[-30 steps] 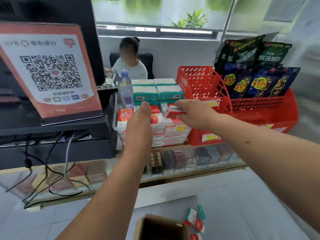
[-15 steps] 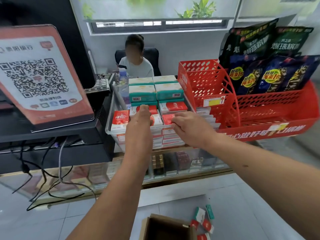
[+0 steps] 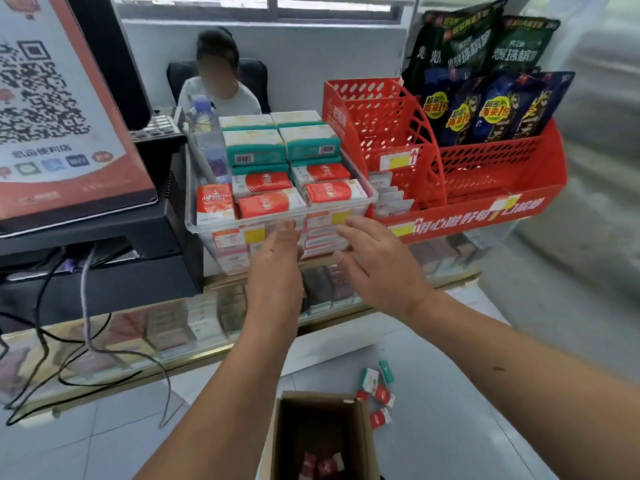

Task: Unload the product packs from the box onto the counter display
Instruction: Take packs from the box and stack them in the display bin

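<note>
Partway thru. Clear tray (image 3: 207, 227) on the bench (image 3: 207, 353) looks near full: red packs (image 3: 268, 204) up front, green ones behind. Left hand (image 3: 277, 261) & right hand (image 3: 377, 268) hover just in front of it, each grip wide, holding nothing. Left to do: leftover packs (image 3: 322, 465) in the box (image 3: 363, 445) on the floor, plus loose packs (image 3: 377, 396) beside it. Box bottom cut off, count unclear.

Red-and-white packs (image 3: 266, 205) fill the clear bin (image 3: 190, 216); cardboard box (image 3: 364, 445) open.
</note>
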{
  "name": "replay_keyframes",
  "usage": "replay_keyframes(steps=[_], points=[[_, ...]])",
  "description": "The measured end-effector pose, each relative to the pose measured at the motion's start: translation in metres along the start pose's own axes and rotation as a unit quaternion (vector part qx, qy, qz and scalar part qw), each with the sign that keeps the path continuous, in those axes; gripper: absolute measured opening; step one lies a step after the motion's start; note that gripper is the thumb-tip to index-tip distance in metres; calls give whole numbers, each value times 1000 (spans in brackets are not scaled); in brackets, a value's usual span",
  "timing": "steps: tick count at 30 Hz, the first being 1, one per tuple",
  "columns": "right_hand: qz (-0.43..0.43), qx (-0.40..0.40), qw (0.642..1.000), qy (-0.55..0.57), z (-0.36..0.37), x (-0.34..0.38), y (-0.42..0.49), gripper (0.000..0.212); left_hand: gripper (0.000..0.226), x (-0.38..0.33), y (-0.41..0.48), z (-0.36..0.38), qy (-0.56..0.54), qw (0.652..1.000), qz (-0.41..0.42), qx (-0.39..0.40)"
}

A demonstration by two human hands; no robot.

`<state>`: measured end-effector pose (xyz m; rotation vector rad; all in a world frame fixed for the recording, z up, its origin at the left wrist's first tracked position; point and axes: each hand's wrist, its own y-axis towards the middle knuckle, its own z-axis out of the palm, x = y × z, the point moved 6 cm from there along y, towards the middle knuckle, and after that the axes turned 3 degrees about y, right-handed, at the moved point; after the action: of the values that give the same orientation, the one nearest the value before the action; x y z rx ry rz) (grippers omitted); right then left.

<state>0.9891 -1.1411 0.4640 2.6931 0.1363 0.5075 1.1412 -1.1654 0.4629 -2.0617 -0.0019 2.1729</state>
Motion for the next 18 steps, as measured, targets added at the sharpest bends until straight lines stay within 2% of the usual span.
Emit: replay_keyframes(steps=[3,8,11,15,18], points=[[30,37,999,2,32,-1,-42,37,34,40,-5,-3,-6,999,-37,11],[96,127,987,4,88,-14,-99,37,44,108,-19,-5,56,993,-106,15],[111,166,980,22,112,-23,-118,41,34,139,-30,-6,76,987,-144,12],[121,204,970,56,147,-42,-139,41,48,181,-42,-5,89,978,-186,-24],[126,240,960,68,178,-60,-162,41,50,223,-49,-7,110,969,-218,-41]])
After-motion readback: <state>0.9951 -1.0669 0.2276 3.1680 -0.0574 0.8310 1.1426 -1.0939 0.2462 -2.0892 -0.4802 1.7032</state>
